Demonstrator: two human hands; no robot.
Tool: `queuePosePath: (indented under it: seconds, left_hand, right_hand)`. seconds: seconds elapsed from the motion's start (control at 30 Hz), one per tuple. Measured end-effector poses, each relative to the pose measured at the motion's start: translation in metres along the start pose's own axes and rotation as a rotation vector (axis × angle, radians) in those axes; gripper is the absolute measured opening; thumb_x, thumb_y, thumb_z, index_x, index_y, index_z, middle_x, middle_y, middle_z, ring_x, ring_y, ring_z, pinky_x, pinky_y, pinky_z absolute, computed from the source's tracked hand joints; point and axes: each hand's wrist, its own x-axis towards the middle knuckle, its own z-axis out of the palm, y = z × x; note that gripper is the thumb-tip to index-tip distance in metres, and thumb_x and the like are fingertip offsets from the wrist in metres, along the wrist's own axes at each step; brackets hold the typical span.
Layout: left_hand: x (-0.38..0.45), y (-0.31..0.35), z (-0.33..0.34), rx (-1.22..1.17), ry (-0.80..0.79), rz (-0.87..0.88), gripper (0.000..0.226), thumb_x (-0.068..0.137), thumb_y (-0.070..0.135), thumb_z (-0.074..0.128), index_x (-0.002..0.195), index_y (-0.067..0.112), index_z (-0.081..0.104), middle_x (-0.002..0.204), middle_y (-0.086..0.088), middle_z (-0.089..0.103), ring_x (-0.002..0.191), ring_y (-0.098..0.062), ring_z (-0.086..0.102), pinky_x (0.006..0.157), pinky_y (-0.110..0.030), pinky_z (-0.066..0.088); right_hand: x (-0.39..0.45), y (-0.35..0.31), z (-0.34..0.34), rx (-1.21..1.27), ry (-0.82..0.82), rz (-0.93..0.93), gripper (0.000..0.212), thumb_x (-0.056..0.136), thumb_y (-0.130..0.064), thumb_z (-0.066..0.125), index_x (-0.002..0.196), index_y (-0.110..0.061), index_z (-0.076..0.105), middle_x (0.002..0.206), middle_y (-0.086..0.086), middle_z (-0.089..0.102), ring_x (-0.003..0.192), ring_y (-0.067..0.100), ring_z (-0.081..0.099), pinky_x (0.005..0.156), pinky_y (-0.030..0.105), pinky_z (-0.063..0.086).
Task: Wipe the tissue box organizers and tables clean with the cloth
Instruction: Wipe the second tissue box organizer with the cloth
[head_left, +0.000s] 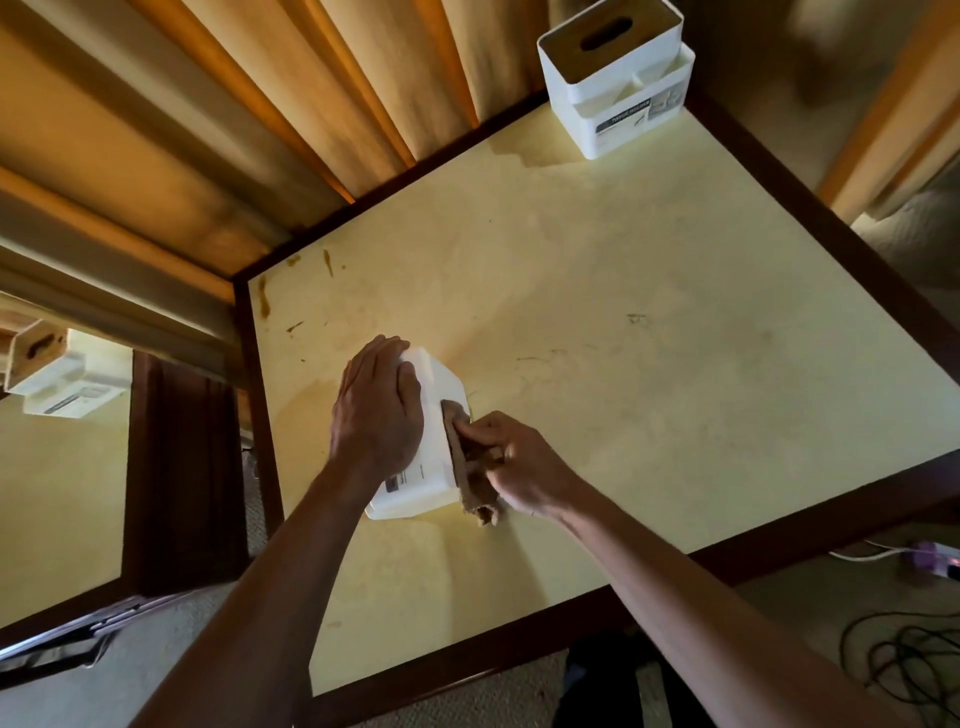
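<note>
- Three white tissue box organizers in view: one under the hands, one at the far corner of the same table, one on a second table at the left edge
- Near organizer (434, 415) sits on the cream top of the main table (649, 322), toward its left side, close to the near edge; a printed label shows on its near face
- Left hand (376, 410) lies over the top of this organizer, fingers curved down over its far left edge, gripping it
- Right hand (511, 465) holds a brown cloth (470, 467), fingers clenched round the bunched fabric; the cloth is pressed against the organizer's right side face, its lower end touching the table top
- Far organizer (618, 78) stands upright at the far right corner, wooden lid with an oval slot on top, open side compartment and label facing the camera; well apart from the hands
- Third organizer (52, 374) stands on the second table (57, 499) (partly cut off by the frame edge, slot lid visible)
- Main table has a dark wooden rim; brown stains near its far left corner, faint scuffs toward the middle
- Curtain (234, 119) in vertical folds hangs behind both tables
- Floor at right: black cables (904, 660), and a power strip (935, 558) with a white cord
</note>
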Motion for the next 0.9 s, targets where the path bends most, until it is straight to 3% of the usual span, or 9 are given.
queuePosePath:
  seconds: [0.07,0.13,0.23,0.3,0.43,0.5,0.63,0.83,0.9]
  left_hand:
    - [0.000,0.000,0.001,0.002,0.002,-0.001,0.051,0.099,0.033,0.028,0.138,0.009,0.050,0.145,-0.009,0.050,0.138,-0.024,0.040,0.113,-0.040,0.033]
    - [0.000,0.001,0.001,0.004,0.007,-0.006,0.051,0.099,0.033,0.028,0.138,0.009,0.050,0.145,-0.009,0.050,0.137,-0.025,0.041,0.113,-0.041,0.034]
    - [-0.001,0.002,-0.001,0.005,0.008,0.003,0.052,0.099,0.032,0.028,0.138,0.007,0.050,0.145,-0.011,0.050,0.137,-0.026,0.042,0.112,-0.042,0.035]
    - [-0.001,0.003,-0.001,0.009,0.008,0.008,0.052,0.099,0.032,0.028,0.138,0.007,0.050,0.145,-0.011,0.050,0.137,-0.026,0.041,0.114,-0.042,0.033]
    - [-0.001,0.001,0.001,0.057,0.029,0.043,0.049,0.100,0.029,0.025,0.136,0.008,0.051,0.146,-0.008,0.049,0.145,-0.022,0.032,0.124,-0.047,0.009]
    - [0.000,-0.001,0.002,0.087,0.047,0.078,0.050,0.101,0.028,0.023,0.138,0.007,0.050,0.152,-0.008,0.044,0.151,-0.019,0.020,0.123,-0.041,-0.005]
    - [0.001,-0.002,0.001,0.081,0.045,0.136,0.055,0.102,0.027,0.022,0.149,0.004,0.039,0.162,-0.010,0.026,0.154,-0.015,0.000,0.119,-0.020,-0.014]
    - [0.004,-0.004,0.002,0.058,0.006,0.127,0.057,0.103,0.030,0.019,0.152,0.006,0.035,0.162,-0.007,0.026,0.152,-0.011,0.008,0.117,-0.015,-0.013]
    - [0.005,-0.007,0.003,0.037,0.000,0.128,0.056,0.103,0.030,0.020,0.152,0.007,0.036,0.162,-0.005,0.027,0.152,-0.009,0.010,0.118,-0.016,-0.011]
  right_hand:
    - [0.000,0.009,0.007,0.028,0.060,-0.035,0.018,0.097,-0.011,0.056,0.112,-0.011,0.065,0.095,0.003,0.059,0.074,0.023,0.064,0.063,0.037,0.056]
    - [0.002,0.020,0.013,-0.006,0.119,-0.120,0.040,0.092,-0.003,0.059,0.127,-0.022,0.063,0.106,-0.007,0.053,0.099,0.019,0.059,0.086,0.034,0.056]
    - [0.002,0.022,0.024,0.011,0.125,-0.162,0.046,0.093,-0.010,0.057,0.137,-0.021,0.053,0.126,0.002,0.048,0.121,0.022,0.048,0.107,0.040,0.043]
    - [0.002,0.018,0.032,0.170,0.040,-0.168,0.043,0.099,-0.023,0.048,0.141,-0.014,0.044,0.133,0.017,0.048,0.124,0.031,0.047,0.107,0.049,0.041]
    - [0.010,0.005,0.045,0.369,0.032,-0.013,0.033,0.104,-0.045,0.029,0.136,-0.040,0.038,0.126,-0.009,0.051,0.114,-0.001,0.050,0.088,0.010,0.044]
    - [0.024,0.006,0.049,0.351,0.092,0.037,0.030,0.102,-0.051,0.030,0.128,-0.046,0.044,0.127,-0.005,0.054,0.112,0.006,0.054,0.092,0.021,0.046]
    - [0.046,-0.002,0.052,0.366,0.117,0.126,0.072,0.069,-0.084,0.031,0.126,-0.043,0.049,0.129,-0.001,0.055,0.115,0.020,0.056,0.103,0.048,0.045]
    - [0.061,-0.015,0.047,0.324,0.126,0.002,0.035,0.084,-0.075,0.036,0.119,-0.070,0.039,0.143,-0.003,0.042,0.133,0.019,0.041,0.115,0.051,0.029]
    - [0.055,-0.026,0.044,0.192,0.096,-0.096,0.045,0.100,-0.056,0.031,0.144,-0.052,0.028,0.158,-0.004,0.026,0.146,0.016,0.021,0.121,0.044,0.007]
